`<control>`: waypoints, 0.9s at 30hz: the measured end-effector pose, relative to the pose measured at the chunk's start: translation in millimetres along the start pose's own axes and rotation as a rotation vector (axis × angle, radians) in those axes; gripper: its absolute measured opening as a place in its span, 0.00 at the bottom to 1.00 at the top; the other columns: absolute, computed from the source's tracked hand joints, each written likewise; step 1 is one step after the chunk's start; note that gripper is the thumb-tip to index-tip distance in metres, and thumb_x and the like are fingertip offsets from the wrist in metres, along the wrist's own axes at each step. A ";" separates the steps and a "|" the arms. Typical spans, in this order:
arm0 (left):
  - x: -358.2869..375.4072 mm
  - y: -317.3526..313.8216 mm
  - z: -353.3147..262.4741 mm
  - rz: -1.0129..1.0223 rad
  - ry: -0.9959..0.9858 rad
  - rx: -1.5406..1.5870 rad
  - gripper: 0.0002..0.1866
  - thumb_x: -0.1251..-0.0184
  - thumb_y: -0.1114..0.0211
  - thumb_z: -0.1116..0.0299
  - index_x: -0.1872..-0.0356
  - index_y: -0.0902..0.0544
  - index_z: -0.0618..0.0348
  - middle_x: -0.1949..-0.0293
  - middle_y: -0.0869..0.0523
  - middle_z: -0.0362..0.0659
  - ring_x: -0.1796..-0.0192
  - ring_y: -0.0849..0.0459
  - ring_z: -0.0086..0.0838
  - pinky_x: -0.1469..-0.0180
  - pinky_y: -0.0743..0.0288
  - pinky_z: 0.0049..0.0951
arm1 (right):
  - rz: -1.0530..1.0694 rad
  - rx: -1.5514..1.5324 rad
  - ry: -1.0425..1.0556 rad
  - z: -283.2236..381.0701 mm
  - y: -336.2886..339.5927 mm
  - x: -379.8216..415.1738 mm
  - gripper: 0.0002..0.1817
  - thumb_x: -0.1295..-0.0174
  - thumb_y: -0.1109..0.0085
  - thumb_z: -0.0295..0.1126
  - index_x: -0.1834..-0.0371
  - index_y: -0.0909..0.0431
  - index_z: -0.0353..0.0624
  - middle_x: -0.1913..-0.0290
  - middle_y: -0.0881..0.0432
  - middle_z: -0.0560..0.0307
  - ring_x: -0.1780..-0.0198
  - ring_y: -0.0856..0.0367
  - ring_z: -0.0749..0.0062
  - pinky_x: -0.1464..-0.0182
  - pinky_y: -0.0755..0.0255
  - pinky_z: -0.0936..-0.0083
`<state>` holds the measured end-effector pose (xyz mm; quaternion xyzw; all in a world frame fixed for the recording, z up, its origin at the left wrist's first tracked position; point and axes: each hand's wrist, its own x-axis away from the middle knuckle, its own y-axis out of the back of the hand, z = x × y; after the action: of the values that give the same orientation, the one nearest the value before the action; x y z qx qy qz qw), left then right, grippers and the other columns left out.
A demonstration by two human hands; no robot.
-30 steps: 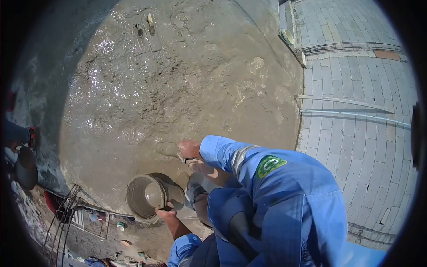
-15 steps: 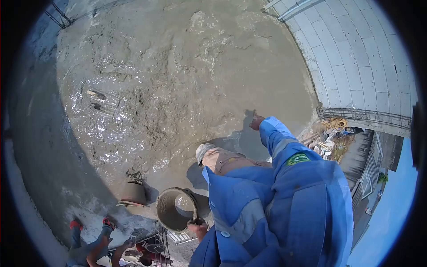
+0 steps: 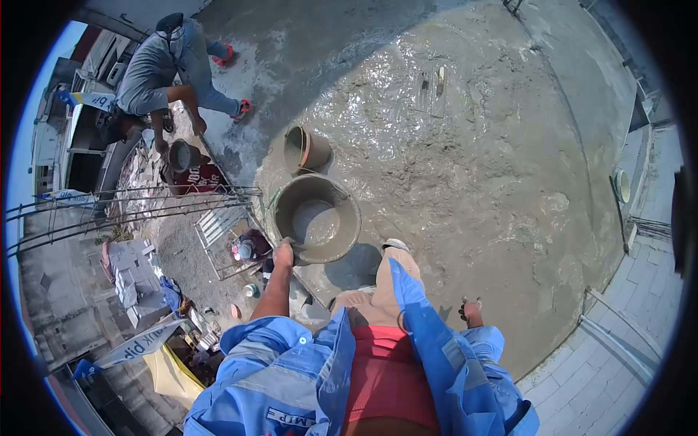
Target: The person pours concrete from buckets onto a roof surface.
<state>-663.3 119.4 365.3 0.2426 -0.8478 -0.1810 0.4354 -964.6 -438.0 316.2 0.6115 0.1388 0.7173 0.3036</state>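
My left hand (image 3: 283,254) grips the near edge of a large mud-coated bucket (image 3: 350,231), its fingers closed on the rim. The bucket tilts toward me, and a pale wet layer shows on its bottom. Just beyond it, a smaller brown bucket (image 3: 315,151) stands on the wet concrete (image 3: 465,189). On my right side, my right hand (image 3: 472,313) hangs low over the concrete with fingers apart and nothing in it. My shoe (image 3: 396,245) is close to the big bucket.
A co-worker (image 3: 163,73) bends at the slab edge, hands at another bucket (image 3: 183,156). Below the edge is another person (image 3: 251,245) beside a metal frame (image 3: 218,229). Rebar rods (image 3: 131,207) jut out left. Two hand floats (image 3: 432,83) lie on the concrete; a block wall (image 3: 574,385) stands right.
My view has swung left toward the slab edge and co-worker. The big bucket stays in my left hand, now seen more in front of me. My right arm hangs lower.
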 end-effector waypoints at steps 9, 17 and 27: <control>29.6 55.4 200.0 -0.137 0.195 0.024 0.27 0.42 0.47 0.56 0.53 0.23 0.74 0.49 0.21 0.60 0.44 0.23 0.47 0.45 0.30 0.41 | 0.100 0.191 0.418 273.9 -8.9 14.0 0.29 0.40 0.42 0.39 0.40 0.37 0.35 0.77 0.25 0.60 0.80 0.26 0.74 0.81 0.36 0.78; 130.1 108.6 256.9 -0.370 0.832 0.415 0.21 0.37 0.51 0.58 0.53 0.20 0.62 0.63 0.18 0.48 0.70 0.21 0.30 0.77 0.30 0.34 | 0.252 0.508 0.974 374.7 -145.8 111.4 0.27 0.42 0.40 0.39 0.41 0.32 0.38 0.66 0.21 0.53 0.72 0.22 0.72 0.73 0.31 0.75; 172.1 101.7 487.4 -0.375 0.481 -0.801 0.11 0.38 0.45 0.64 0.62 0.19 0.59 0.62 0.18 0.57 0.60 0.18 0.48 0.60 0.22 0.39 | 0.391 1.020 1.030 365.6 -264.8 90.5 0.31 0.46 0.36 0.46 0.43 0.28 0.37 0.53 0.19 0.42 0.53 0.19 0.56 0.50 0.28 0.66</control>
<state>-1178.4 151.1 259.3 0.2393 -0.5293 -0.5063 0.6374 -548.8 -240.4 315.0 0.2766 0.4674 0.8004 -0.2536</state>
